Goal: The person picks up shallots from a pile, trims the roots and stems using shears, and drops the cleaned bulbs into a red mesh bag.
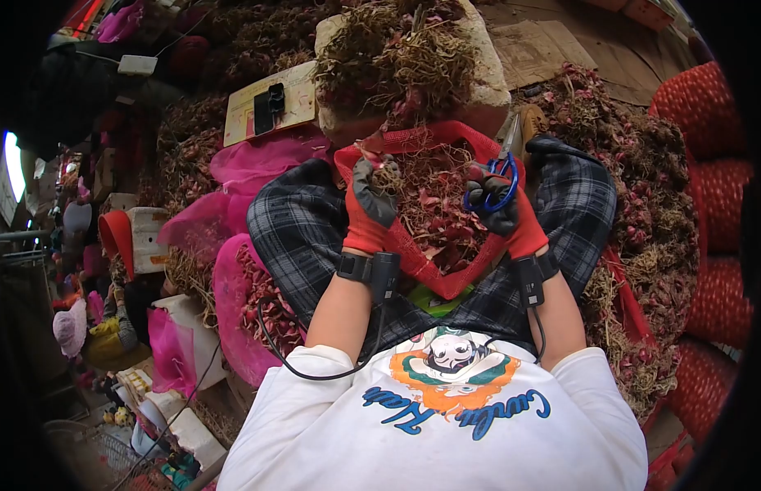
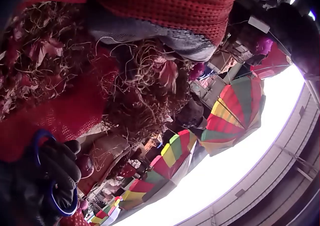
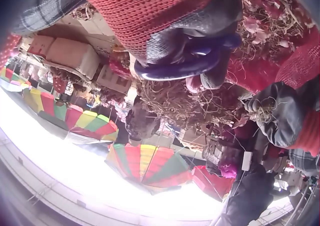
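Note:
My left hand [image 1: 370, 195], in a red glove with grey palm coating, grips a tuft of dry shallot roots and stems [image 3: 265, 109], the bulbs mostly hidden by the fingers. My right hand [image 1: 505, 214], gloved alike, holds blue-handled scissors [image 1: 509, 141], fingers in the loops and blades pointing up and away. At its fingertips it also pinches a small red shallot [image 2: 85, 166]. Between and below both hands a red mesh bag [image 1: 450, 288] lies across the lap, its mouth spread around dry skins, roots and trimmings [image 1: 433, 204].
Ahead, a foam block [image 1: 487, 78] carries a heap of rooted shallots [image 1: 397, 57]. A phone [image 1: 269, 109] lies on a board at its left. Shallot piles [image 1: 634, 204] and full red sacks [image 1: 708, 196] stand on the right, pink mesh bags [image 1: 233, 282] on the left.

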Available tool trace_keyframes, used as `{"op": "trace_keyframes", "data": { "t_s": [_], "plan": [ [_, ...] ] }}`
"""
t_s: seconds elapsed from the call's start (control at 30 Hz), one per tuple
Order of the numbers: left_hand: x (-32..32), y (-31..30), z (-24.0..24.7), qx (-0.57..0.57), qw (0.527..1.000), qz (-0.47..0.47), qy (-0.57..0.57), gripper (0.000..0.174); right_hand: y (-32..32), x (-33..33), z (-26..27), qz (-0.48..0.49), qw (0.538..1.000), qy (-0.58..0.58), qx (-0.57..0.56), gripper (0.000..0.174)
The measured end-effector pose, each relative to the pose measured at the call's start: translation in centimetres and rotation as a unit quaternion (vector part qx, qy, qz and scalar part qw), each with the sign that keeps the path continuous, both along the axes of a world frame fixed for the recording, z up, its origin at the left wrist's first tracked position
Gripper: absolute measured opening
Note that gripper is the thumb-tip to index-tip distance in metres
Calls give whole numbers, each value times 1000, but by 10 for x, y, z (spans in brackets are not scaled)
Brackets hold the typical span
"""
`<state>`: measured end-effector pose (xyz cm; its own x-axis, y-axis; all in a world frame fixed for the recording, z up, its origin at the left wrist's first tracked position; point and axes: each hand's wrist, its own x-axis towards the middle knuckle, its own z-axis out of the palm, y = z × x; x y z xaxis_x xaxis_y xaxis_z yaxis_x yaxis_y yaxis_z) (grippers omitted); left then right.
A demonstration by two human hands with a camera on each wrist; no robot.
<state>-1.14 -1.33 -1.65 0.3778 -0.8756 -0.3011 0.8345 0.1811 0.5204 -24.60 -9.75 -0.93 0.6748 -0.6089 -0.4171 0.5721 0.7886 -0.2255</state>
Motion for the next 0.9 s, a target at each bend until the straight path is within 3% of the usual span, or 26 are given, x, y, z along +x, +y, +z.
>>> {"op": "trace_keyframes", "data": {
  "t_s": [0.07, 0.17, 0.23, 0.27, 0.3, 0.37, 0.47, 0.57, 0.6, 0.7, 0.9],
  "plan": [
    [-14, -3, 17, -29, 997, -69, -16, 29, 1, 0, 1, 9, 1000, -14, 6, 36],
    [-37, -8, 1, -25, 963, -167, -212, 27, 2, 3, 2, 55, 998, -23, -25, 33],
    [-59, -2, 23, -8, 949, -237, -208, 25, 0, 5, -7, 114, 991, -11, -73, 31],
    [-65, 0, 31, 0, 940, -272, -206, 25, 3, 4, -8, 119, 986, 36, -113, 31],
    [-57, 3, 32, 26, 901, -322, -291, 25, 8, 3, -4, 124, 977, 84, -153, 32],
    [-52, 5, 29, 36, 914, -320, -247, 25, 14, 6, 4, 119, 958, 155, -212, 34],
    [-53, 5, 45, 30, 938, -287, -194, 27, 16, 14, 20, 87, 965, 134, -207, 30],
    [-52, 6, 38, 43, 939, -277, -201, 28, 16, 17, 22, 94, 928, 203, -299, 33],
    [-50, 6, 30, 53, 935, -279, -213, 28, 16, 17, 22, 99, 933, 197, -284, 34],
    [-45, 7, 12, 60, 950, -290, -103, 31, 14, 13, 20, 100, 950, 169, -244, 37],
    [-43, 8, 23, 22, 946, -294, -138, 31, 11, 10, 29, 103, 971, 116, -184, 43]
  ]
}}
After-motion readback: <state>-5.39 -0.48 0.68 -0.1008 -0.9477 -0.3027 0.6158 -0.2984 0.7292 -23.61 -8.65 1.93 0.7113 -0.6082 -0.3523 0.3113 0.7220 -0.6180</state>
